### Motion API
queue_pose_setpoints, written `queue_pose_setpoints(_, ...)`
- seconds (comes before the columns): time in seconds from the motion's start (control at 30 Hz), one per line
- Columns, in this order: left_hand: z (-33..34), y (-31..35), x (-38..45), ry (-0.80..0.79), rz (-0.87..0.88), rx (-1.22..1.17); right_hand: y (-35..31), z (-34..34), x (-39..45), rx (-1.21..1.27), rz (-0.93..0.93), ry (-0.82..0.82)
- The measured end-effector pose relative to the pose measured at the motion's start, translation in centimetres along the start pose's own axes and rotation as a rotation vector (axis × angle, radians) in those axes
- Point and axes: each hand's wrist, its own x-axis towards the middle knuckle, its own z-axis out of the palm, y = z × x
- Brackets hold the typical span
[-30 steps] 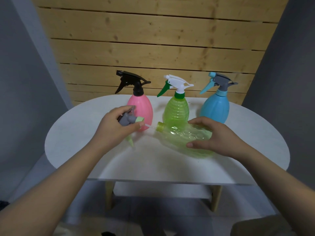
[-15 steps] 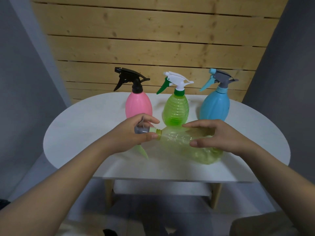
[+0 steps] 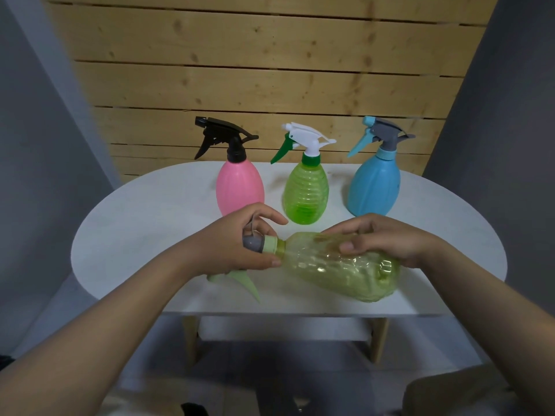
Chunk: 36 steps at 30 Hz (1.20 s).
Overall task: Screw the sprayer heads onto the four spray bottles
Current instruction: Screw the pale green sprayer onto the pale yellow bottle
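A pale yellow-green clear bottle [image 3: 342, 270] lies on its side near the front of the white table [image 3: 144, 223], neck pointing left. My right hand [image 3: 387, 238] grips its body from above. My left hand [image 3: 231, 244] holds the grey and light green sprayer head [image 3: 260, 245] against the bottle's neck, its green trigger [image 3: 243, 280] hanging down below my fingers. Behind stand a pink bottle [image 3: 240, 189] with a black head, a green bottle [image 3: 306, 193] with a white head and a blue bottle [image 3: 375, 187] with a grey head.
A wooden plank wall [image 3: 270, 70] rises behind the table, with grey walls on both sides. The table's front edge [image 3: 285, 313] runs just below the lying bottle, with wooden legs and floor beneath.
My left hand has brought the sprayer head from apart on the left up to the bottle's neck, and its collar now sits on the neck. The bottle has shifted slightly toward the front right.
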Motion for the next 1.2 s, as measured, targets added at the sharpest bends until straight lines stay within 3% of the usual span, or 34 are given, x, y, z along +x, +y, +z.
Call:
queue_pose_setpoints(0.33, 0.4, -0.7, 0.1, 0.010, -0.048, -0.035, 1.3, 0.7, 0.7, 0.123, 0.148, -0.033)
queue_pose_setpoints(0.5, -0.5, -2.1, 0.5, 0.126, -0.215, -0.106, 0.9, 0.9, 0.7, 0.159, 0.045, 0.174)
queue_pose_setpoints(0.63, -1.6, -3.0, 0.3, 0.252, -0.313, -0.286, 1.2, 0.8, 0.4, 0.301, -0.081, 0.235)
queue_pose_setpoints(0.73, -1.5, -2.3, 0.0, 0.241, -0.306, -0.308, 1.3, 0.6, 0.5, 0.282, -0.108, 0.277)
queue_pose_setpoints(0.9, -0.3, -0.6, -0.5, 0.223, -0.210, -0.188, 1.2, 0.3, 0.4, 0.200, 0.073, 0.326)
queue_pose_setpoints(1.2, -0.2, -1.2, -0.7, 0.213, -0.161, -0.085, 1.8, 1.0, 0.5, 0.193, 0.266, 0.216)
